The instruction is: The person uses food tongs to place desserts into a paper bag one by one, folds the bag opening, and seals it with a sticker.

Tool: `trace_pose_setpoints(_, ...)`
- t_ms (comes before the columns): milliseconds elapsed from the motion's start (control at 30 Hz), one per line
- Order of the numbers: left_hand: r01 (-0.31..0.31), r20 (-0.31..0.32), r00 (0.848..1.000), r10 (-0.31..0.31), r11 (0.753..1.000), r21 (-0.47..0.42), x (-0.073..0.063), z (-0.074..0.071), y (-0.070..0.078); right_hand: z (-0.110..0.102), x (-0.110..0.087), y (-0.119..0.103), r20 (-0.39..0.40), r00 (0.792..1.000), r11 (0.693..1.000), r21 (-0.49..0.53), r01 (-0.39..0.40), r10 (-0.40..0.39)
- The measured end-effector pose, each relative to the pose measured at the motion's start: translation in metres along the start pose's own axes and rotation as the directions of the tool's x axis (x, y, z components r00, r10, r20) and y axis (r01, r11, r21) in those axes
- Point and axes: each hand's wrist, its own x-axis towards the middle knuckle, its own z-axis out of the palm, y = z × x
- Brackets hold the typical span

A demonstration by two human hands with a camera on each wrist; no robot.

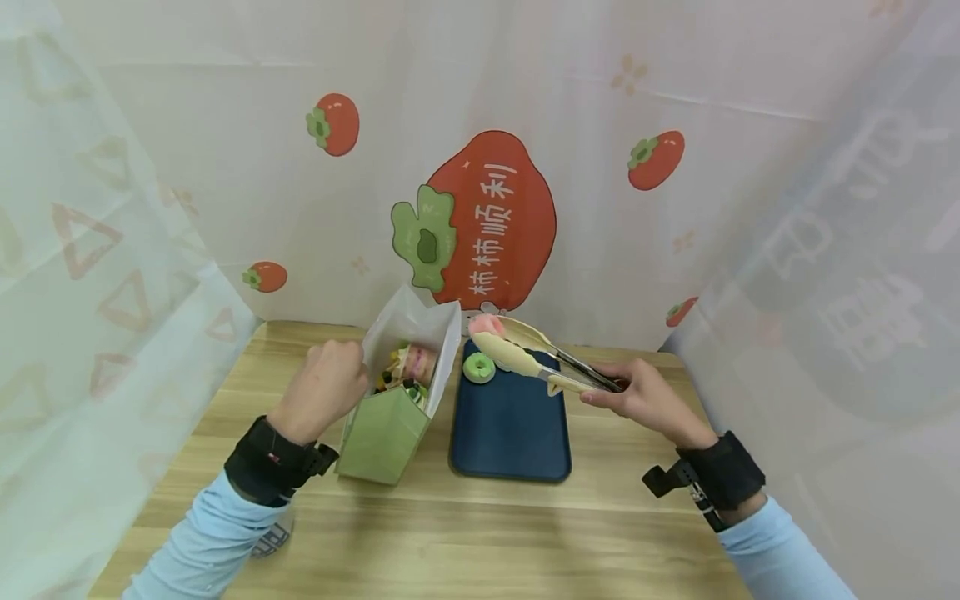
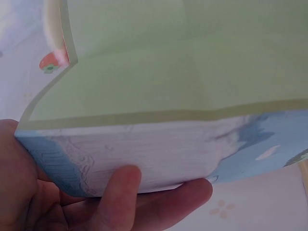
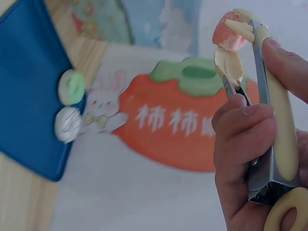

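Gripped by the right hand (image 1: 637, 396), right of the blue tray (image 1: 510, 429), tongs (image 1: 517, 354) clamp a pink piece (image 1: 485, 324) near the tray's far end in the head view; the left hand (image 1: 326, 383) grips the paper bag (image 1: 386, 437), left of the tray. Left wrist: fingers curl against the bag's side. Right wrist: green ring (image 3: 72, 87) and white round (image 3: 68, 124) lie at the tray's far end.

Cream-tipped tongs (image 1: 510, 353) pinching pink piece (image 3: 227, 34); green bag (image 1: 384, 435) open beside blue tray (image 1: 512, 429).
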Motion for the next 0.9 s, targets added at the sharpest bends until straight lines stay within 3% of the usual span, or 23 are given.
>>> trace_pose_setpoints(200, 0.007, 0.012, 1.000, -0.006, 1.000, -0.013, 0.002, -0.003, 0.003, 0.001, 0.019, -0.045, 0.044, 0.989, 0.981, -0.128, 0.147, -0.143)
trace_pose_setpoints(367, 0.045, 0.055, 0.998, -0.042, 0.998, -0.048, 0.000, -0.002, 0.005, 0.005, 0.048, -0.086, 0.105, 0.968, 0.919, -0.304, 0.251, -0.230)
trace_pose_setpoints(533, 0.068, 0.082, 0.995, -0.063, 0.996, -0.061, -0.001, -0.001, 0.005, 0.010, 0.078, -0.130, 0.168, 0.954, 0.801, -0.518, 0.300, -0.248)
trace_pose_setpoints(700, 0.054, 0.060, 0.997, -0.051, 0.997, -0.046, -0.002, -0.002, 0.008, 0.023, 0.106, -0.166, 0.252, 0.958, 0.642, -0.714, 0.280, -0.138)
trace_pose_setpoints(800, 0.050, 0.052, 0.997, -0.048, 0.998, -0.035, -0.003, -0.002, 0.010, 0.039, 0.123, -0.176, 0.294, 0.950, 0.554, -0.776, 0.303, -0.107)
trace_pose_setpoints(900, 0.062, 0.061, 0.996, -0.059, 0.997, -0.042, -0.004, -0.001, 0.012, 0.060, 0.139, -0.177, 0.315, 0.941, 0.494, -0.804, 0.332, -0.120)
